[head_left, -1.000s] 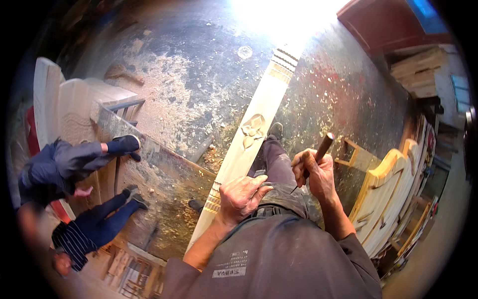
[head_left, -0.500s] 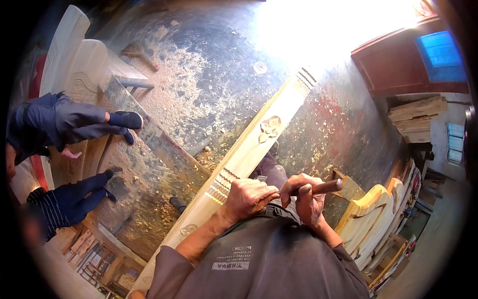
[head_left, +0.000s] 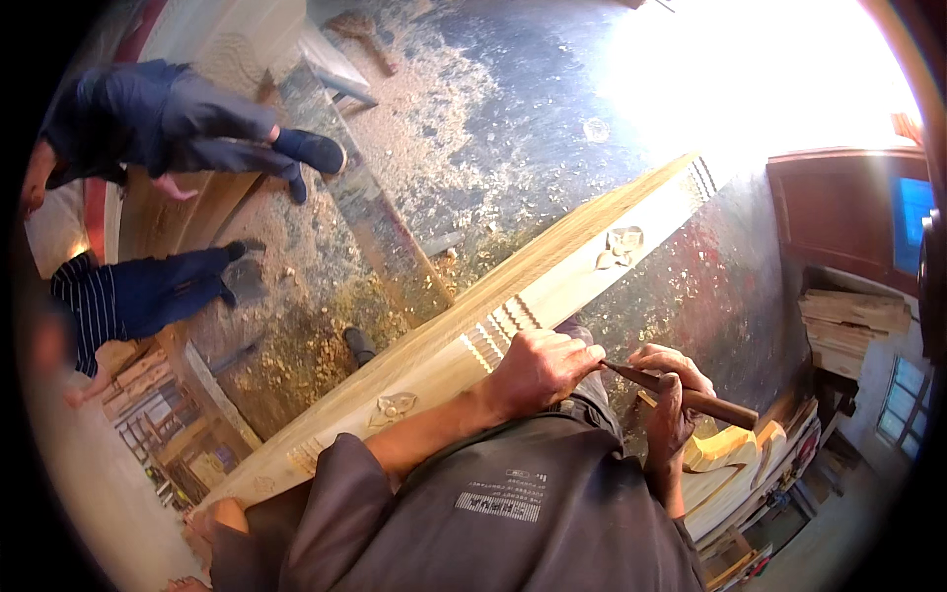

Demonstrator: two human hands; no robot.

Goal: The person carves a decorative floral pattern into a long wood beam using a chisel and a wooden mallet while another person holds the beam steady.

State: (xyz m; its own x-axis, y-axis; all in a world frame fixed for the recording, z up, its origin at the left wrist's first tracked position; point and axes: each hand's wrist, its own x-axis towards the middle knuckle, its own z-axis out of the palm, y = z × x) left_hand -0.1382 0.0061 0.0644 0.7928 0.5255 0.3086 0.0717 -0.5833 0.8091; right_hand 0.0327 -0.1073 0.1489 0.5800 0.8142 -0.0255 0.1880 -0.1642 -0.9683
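A long pale carved beam (head_left: 538, 286) runs diagonally in front of me, with grooved bands and carved flowers on it. My right hand (head_left: 671, 400) is closed on the wooden handle (head_left: 722, 411) of a chisel, pointed leftward. My left hand (head_left: 547, 370) is closed at the thin blade (head_left: 619, 371), its fingertips pinching near the tip, over my lap and just beside the beam. Exactly where the tip rests is hidden.
Two people (head_left: 168, 118) (head_left: 168, 286) are at the left near carved panels (head_left: 222, 44). Another person's arm (head_left: 222, 513) shows at the beam's lower end. Shavings cover the floor (head_left: 444, 118). Stacked boards (head_left: 848, 316) and shaped wooden pieces (head_left: 725, 483) stand at the right.
My right hand has lowered the chisel from nearly upright to lying across, its tip now at my left hand. The view has swung, so the beam appears more slanted.
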